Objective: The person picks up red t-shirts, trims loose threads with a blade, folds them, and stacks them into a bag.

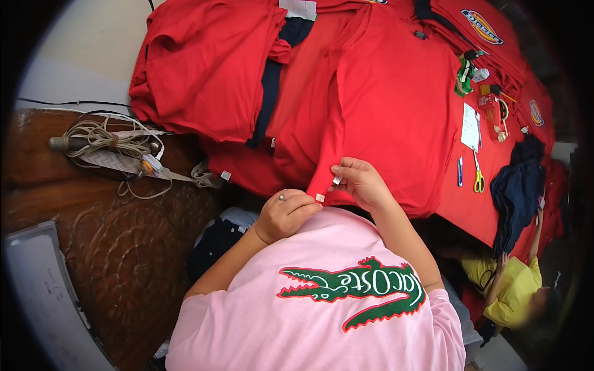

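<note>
A red garment (396, 117) lies spread over the table in front of me, its near edge drawn up toward my chest. My left hand (286, 215), with a ring on one finger, pinches that edge beside a small white label (320, 198). Slightly farther away and to the right, my right hand (364, 184) has its thumb and fingertips closed on the same cloth. Another small white tag (336, 180) shows at its fingertips. The cloth between both hands forms a narrow fold. The undersides of my fingers are hidden.
Heaped red garments (198, 68) cover the far left. On the right lie yellow-handled scissors (479, 179), a blue pen (460, 172) and paper (470, 127). A co-worker in yellow (516, 290) handles dark navy cloth (518, 185). Coiled cord (111, 139) rests on carved wood (136, 260).
</note>
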`<state>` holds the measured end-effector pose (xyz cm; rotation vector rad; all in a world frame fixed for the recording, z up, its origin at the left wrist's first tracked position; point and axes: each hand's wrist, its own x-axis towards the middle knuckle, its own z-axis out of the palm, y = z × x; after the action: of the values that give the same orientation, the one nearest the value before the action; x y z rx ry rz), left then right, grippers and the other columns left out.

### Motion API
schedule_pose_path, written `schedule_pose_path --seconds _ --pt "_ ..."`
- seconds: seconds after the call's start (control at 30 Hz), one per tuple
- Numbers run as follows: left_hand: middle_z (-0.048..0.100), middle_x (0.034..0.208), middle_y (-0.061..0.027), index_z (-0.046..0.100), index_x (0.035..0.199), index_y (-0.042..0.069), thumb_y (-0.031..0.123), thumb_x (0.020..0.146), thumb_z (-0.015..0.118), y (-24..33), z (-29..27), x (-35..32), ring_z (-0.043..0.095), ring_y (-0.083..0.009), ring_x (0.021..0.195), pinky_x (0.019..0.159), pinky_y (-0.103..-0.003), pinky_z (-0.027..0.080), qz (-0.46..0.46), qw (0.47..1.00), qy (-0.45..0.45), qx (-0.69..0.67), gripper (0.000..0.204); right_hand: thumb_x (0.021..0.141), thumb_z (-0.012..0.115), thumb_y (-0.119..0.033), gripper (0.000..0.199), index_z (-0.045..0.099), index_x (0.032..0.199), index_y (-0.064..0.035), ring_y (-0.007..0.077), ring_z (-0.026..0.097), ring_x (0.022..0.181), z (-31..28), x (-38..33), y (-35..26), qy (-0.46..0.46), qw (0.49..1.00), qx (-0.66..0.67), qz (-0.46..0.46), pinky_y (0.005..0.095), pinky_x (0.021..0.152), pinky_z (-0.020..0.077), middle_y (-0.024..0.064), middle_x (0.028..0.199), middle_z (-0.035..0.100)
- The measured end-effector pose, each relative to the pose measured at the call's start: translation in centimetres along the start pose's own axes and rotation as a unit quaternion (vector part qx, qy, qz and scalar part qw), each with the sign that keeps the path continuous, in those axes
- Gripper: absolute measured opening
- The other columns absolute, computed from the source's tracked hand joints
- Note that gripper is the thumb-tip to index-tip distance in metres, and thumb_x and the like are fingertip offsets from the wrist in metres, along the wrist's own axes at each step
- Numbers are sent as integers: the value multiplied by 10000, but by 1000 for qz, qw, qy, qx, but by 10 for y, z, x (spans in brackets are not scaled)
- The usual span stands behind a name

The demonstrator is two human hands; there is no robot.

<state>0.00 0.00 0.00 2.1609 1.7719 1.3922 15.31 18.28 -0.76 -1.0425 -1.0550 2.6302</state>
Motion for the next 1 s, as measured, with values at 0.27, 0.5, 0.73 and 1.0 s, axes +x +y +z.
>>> schedule_pose_path --seconds 0.27,0.5,0.73,1.0 --pt "624 878 -36 701 917 74 27 760 746 -5 1 1 640 -214 756 658 -338 545 -7 1000 -21 -13 170 1003 653 -151 126 690 958 -38 164 694 818 -6 -3 -1 -13 1000 20 -10 353 780 598 41 876 703" --pt "600 867 -41 697 946 76 -12 720 774 -3 0 -3 627 -214 734 624 -330 527 -36 999 2 -7 254 984 706 -205 178 689 963 -29 189 735 851 35 -29 -22 -24 984 -130 121 342 699 621 78 928 733" --pt "584 1082 -102 630 1011 38 -68 800 781 9 -5 -10 662 -186 929 773 -319 593 -231 959 67 -150 280 966 706 -89 135 707 1047 19 185 732 856 31 -15 5 -66 994 -58 69 321 785 616 108 943 740" --pt "639 1086 -76 597 1087 37 81 1011 648 10 -5 -33 646 -137 994 950 -322 540 -477 634 221 -567 102 964 709 -82 184 722 1094 48 182 732 904 48 0 19 -83 990 -98 50 299 865 596 109 995 752"
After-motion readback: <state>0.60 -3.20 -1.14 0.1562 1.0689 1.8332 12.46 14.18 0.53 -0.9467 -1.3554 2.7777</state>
